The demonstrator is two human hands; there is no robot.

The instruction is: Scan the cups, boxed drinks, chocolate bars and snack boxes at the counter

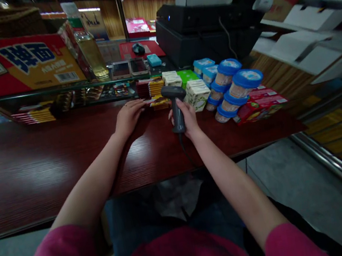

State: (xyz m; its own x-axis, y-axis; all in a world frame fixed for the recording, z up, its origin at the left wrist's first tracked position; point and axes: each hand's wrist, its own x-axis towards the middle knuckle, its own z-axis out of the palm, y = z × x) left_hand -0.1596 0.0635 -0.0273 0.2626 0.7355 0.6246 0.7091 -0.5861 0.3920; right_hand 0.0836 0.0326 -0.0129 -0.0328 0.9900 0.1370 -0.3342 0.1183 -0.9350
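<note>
My right hand (188, 116) is wrapped round the grip of a dark grey barcode scanner (177, 112), held upright above the counter with its cable hanging down. To its left, the fingertips of my left hand (130, 116) pinch the left end of a small yellow and dark red packet (159, 102). The scanner head partly covers the packet's right side. Right behind lies a stack of similar packets (155, 88). White and green patterned boxes (197, 94) stand just right of the scanner.
Blue-lidded tubs (231, 101) are piled on the right, beside red boxes (260, 104). A glass shelf holds a large noodle carton (18, 65), a bottle (89, 50) and two phones (129, 68). Black equipment (201, 32) stands behind. More packets (34, 115) lie at left on the counter (50, 168).
</note>
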